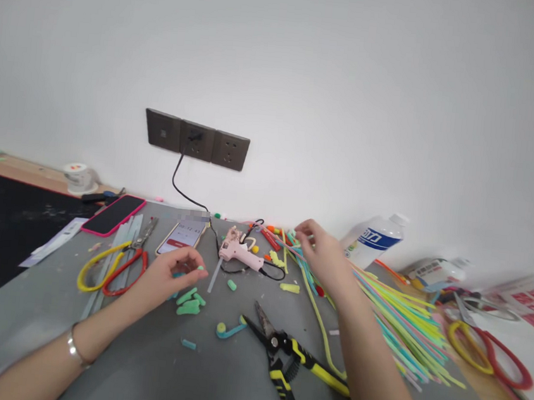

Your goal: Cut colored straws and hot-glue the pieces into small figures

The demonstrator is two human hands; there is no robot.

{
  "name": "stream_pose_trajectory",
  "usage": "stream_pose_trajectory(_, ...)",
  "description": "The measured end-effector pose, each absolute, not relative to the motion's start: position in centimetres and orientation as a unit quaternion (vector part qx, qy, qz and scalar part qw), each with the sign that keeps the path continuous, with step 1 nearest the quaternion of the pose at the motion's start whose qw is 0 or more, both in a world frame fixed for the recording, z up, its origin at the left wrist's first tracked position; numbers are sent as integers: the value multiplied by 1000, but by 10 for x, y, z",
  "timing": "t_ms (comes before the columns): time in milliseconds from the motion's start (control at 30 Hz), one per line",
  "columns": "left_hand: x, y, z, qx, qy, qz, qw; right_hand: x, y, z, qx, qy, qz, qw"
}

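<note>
My left hand (171, 273) rests on the grey table (144, 365), its fingertips pinched on a small green piece, just above a few short green foam pieces (189, 301). My right hand (321, 251) reaches across to the far ends of a long bundle of coloured straws (397, 319), fingers curled around the tips of a few of them. A pink glue gun (240, 253) lies between the two hands, its black cord running up to the wall socket (196, 140). Black-and-yellow snips (285, 361) lie in front of my right forearm.
Scissors with yellow and red handles (117, 264) lie left, beside a phone in a pink case (113, 214) and a second phone (181, 237). A white bottle (373, 239) lies by the wall. More scissors with red and yellow handles (489, 354) lie at the right.
</note>
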State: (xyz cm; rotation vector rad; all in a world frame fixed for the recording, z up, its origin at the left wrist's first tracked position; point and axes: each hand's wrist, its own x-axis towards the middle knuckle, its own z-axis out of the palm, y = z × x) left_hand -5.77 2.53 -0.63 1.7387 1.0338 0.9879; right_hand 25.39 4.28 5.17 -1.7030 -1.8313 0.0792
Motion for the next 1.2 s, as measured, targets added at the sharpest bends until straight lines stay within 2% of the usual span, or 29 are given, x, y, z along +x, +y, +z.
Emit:
stream_pose_trajectory(133, -59, 27, -8, 704, 416, 395, 419, 215, 36, 37, -587, -772, 83, 229)
stream_pose_trajectory(267, -59, 27, -10, 676, 406, 382, 482, 190, 33, 21, -561, -817, 90, 100)
stream_pose_trajectory(367, -59, 27, -8, 634, 405, 380, 538, 186, 37, 9, -560, -820, 90, 77)
stream_pose_trajectory(500, -58, 25, -2, 610, 414, 383, 556, 191, 41, -1, -559, -820, 95, 83)
stream_pose_trajectory(700, -57, 23, 0, 590, 394, 408, 575, 207, 43, -1, -531, -818, 170, 142)
stream_pose_trajectory(800, -58, 24, -3, 575, 391, 424, 580, 215, 47, 2, -518, -801, 192, 228)
stream_pose_trajectory(967, -57, 24, -4, 557, 383, 425, 602, 218, 52, 18, -585, -689, 236, 357)
stream_pose_trajectory(1100, -56, 23, -5, 579, 375, 436, 578, 206, 44, 32, -549, -575, 410, 447)
stream_pose_trajectory(1200, -56, 21, -4, 597, 358, 449, 560, 190, 33, 40, -473, -510, 537, 477)
